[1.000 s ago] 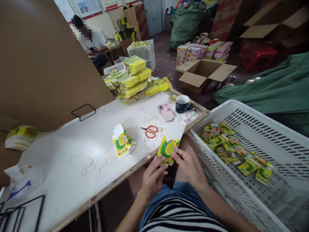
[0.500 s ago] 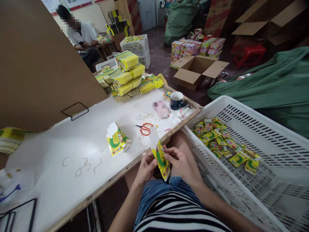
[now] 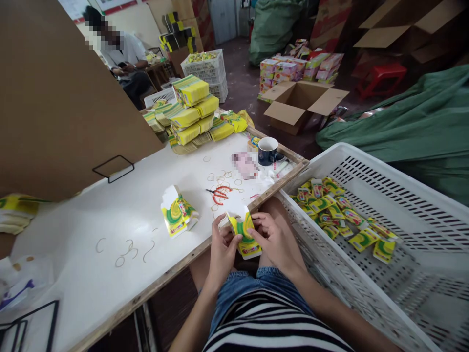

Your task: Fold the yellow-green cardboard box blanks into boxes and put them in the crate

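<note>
A small yellow-and-green printed carton [image 3: 243, 233] is held over my lap, just off the table's front edge. My left hand [image 3: 223, 247] pinches its left side, and my right hand [image 3: 273, 238] grips its right side with thumb on the front face. White inner card shows along its top. On the table ahead lie unfolded yellow cartons [image 3: 178, 216] in a small pile. Red-handled scissors [image 3: 220, 194] rest among loose rubber bands [image 3: 222, 177].
At right stands a white plastic crate [image 3: 414, 195] holding several folded cartons [image 3: 326, 205]. Bundled yellow cartons [image 3: 190, 117] are stacked at the table's far end, near a dark mug [image 3: 267, 152]. A cardboard box [image 3: 304, 105] sits on the floor. A person [image 3: 126, 61] sits far left.
The carton has turned from a narrow, flat, slanted shape to show its broad face, its sides opened out. My left hand has shifted up along it.
</note>
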`<state>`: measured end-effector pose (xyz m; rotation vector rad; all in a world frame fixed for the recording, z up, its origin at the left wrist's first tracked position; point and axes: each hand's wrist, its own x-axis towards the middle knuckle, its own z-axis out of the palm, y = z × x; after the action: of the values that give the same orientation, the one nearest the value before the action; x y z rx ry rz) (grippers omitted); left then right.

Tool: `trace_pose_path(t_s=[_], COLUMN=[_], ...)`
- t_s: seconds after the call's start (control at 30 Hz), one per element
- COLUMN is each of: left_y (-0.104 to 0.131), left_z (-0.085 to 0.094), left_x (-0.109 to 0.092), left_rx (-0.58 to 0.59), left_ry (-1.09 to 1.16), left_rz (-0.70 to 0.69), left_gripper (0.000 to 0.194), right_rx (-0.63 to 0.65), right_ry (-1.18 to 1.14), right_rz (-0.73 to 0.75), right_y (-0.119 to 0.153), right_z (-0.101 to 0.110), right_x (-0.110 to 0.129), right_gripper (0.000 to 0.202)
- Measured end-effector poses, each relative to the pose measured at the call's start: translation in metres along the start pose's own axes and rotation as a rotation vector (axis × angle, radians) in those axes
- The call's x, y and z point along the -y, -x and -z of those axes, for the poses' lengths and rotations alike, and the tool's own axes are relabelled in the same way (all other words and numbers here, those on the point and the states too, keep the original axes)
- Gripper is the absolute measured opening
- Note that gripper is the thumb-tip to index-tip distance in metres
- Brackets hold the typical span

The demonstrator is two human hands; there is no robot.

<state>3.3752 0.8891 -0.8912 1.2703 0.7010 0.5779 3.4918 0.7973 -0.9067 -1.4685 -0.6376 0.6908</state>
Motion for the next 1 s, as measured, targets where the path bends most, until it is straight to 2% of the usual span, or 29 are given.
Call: trace_pose_path(t_s=[0.07,0.17,0.27,0.37,0.47,0.6,0.63,0.73,0.8,0.83,0.93,1.0], left_y=[0.001,0.001,0.0,0.0,0.0,-0.001,-0.001,-0.003,-0.004,-0.005,-0.005,-0.005], left_z=[0.003,0.01,0.015,0.015,0.012,0.009,0.008,0.008,0.008,0.008,0.006,0.005], left_x=[-0.004,-0.01,-0.015,-0.015,-0.01,-0.003,-0.002,0.0,0.002,0.004,0.008,0.009], left_rx=[0.076,0.192,0.288,0.345,0.332,0.298,0.303,0.29,0.234,0.202,0.166,0.201], left_ry=[0.026,0.072,0.1,0.129,0.165,0.202,0.19,0.098,0.018,-0.018,-0.094,-0.105], left_rz=[0.004,0.014,0.047,0.069,0.079,0.112,0.119,0.104,0.082,0.074,0.052,0.03], left_gripper=[0.068,0.063,0.05,0.04,0.042,0.077,0.076,0.053,0.046,0.045,0.043,0.043], right_rx=[0.09,0.226,0.325,0.378,0.304,0.184,0.158,-0.006,-0.037,0.01,0.274,0.341], right_ry=[-0.004,-0.046,-0.054,0.0,0.08,0.107,0.09,0.046,0.034,0.027,0.015,0.132], right_rz=[0.022,0.042,0.078,0.111,0.191,0.233,0.217,0.188,0.135,0.092,-0.029,-0.028], right_y=[-0.002,-0.005,-0.01,-0.015,-0.019,-0.02,-0.02,-0.022,-0.023,-0.024,-0.024,-0.025], right_z=[0.005,0.015,0.023,0.028,0.027,0.021,0.02,0.021,0.025,0.026,0.029,0.029], right_x=[0.003,0.006,0.006,0.009,0.013,0.015,0.015,0.012,0.01,0.01,0.011,0.014], right_gripper=[0.042,0.044,0.037,0.021,0.015,0.016,0.015,0.021,0.027,0.03,0.038,0.039])
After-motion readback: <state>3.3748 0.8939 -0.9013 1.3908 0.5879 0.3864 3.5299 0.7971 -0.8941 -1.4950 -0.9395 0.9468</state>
